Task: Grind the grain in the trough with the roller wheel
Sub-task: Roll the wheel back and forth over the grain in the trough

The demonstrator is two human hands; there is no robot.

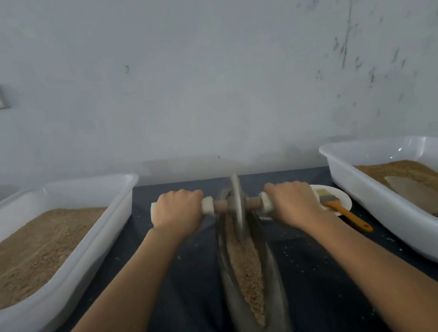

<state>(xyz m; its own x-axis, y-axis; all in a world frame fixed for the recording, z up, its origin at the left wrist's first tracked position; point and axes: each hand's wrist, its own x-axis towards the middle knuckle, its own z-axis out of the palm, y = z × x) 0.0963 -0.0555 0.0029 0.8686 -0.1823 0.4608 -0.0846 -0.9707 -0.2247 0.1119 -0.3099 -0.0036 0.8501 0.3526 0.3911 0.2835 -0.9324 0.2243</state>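
Metal roller wheel [237,205] was seen, from the head view, standing at the far end of the grain-filled trough [251,281], its axle gripped by left hand [177,211] and right hand [292,203], where even downward pressure would be needed.

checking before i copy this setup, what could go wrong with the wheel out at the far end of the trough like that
1. The roller wheel sits near the far tip of the trough; pushed further, it may ride out.
2. Grain is heaped along the narrow channel, and bits already dot the dark table, so more may spill.
3. The right hand works close to the plate and brush and could knock them.
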